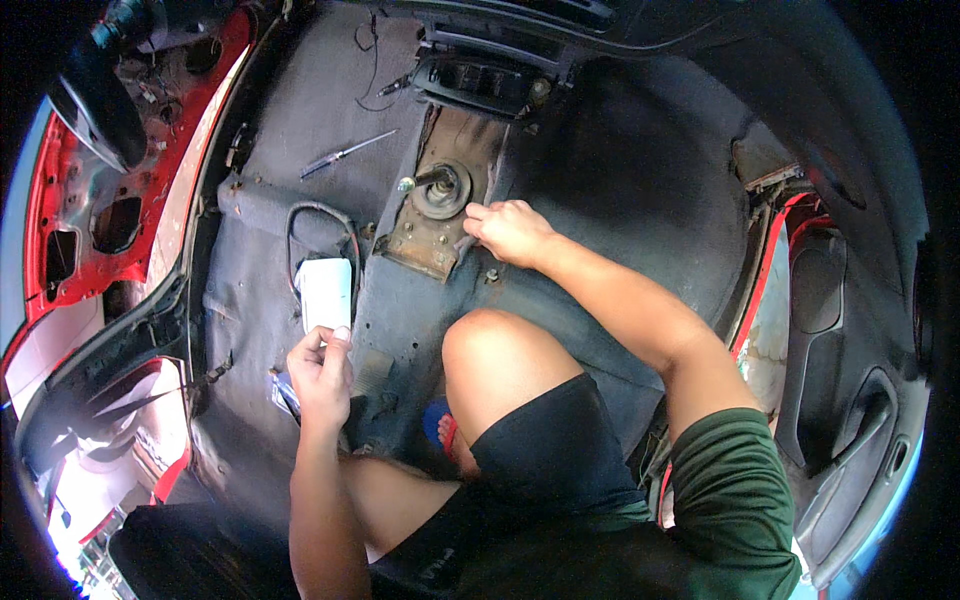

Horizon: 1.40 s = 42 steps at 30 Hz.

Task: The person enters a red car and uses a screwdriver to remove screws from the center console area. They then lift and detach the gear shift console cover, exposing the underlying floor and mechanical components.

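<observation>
The left hand (320, 372) is gripping a white rectangular card (327, 293); the right hand (510, 232) is pinching the grey floor carpet's (620, 180) edge beside the bare metal gear-lever plate (440, 215), likely peeling it next.

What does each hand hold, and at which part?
The left hand holds a white card by its lower edge. The right hand grips the carpet edge beside the gear lever.
</observation>
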Available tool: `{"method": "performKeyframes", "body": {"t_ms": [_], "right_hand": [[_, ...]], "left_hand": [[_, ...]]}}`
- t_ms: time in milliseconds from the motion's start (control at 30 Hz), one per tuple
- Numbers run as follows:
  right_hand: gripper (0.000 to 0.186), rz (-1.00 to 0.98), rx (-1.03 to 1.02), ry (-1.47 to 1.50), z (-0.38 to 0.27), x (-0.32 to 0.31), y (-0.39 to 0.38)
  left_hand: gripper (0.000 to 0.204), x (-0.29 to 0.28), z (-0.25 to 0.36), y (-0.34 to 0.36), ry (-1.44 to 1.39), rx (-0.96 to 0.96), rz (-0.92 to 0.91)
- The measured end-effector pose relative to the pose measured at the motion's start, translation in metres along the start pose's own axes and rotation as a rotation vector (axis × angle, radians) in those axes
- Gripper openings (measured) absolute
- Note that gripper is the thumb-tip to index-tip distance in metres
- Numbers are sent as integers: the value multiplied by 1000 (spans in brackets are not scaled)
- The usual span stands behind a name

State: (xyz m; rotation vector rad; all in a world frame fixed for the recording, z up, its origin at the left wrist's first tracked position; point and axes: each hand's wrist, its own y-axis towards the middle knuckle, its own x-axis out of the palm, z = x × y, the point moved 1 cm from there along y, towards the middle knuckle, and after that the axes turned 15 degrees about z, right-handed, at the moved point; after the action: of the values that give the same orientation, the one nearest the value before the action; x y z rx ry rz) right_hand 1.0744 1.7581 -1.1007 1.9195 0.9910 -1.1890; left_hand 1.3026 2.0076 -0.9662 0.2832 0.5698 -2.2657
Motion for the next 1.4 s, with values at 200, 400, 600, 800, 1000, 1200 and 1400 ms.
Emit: {"method": "performKeyframes", "body": {"t_ms": [200, 400, 600, 800, 1000, 1200, 1400], "right_hand": [[16, 125, 190, 160, -4, -2, -24], [64, 681, 738, 349, 24, 10, -86], [88, 729, 1220, -600, 201, -28, -298], [110, 420, 1514, -366, 339, -115, -375], [121, 243, 1985, -537, 293, -92, -325], [126, 277, 1979, -231, 315, -79, -362], [129, 486, 1856, 164, 273, -83, -365]], "left_hand": [[29, 5, 3, 3, 23, -72, 38], [34, 5, 9, 4, 141, -27, -66], [42, 3, 10, 10, 150, -64, -246], [44, -3, 4, 16, 54, -117, -451], [50, -7, 14, 4, 167, -49, -394], [62, -5, 13, 0, 75, 28, -386], [89, -14, 24, 26, 247, -246, -655]]}}
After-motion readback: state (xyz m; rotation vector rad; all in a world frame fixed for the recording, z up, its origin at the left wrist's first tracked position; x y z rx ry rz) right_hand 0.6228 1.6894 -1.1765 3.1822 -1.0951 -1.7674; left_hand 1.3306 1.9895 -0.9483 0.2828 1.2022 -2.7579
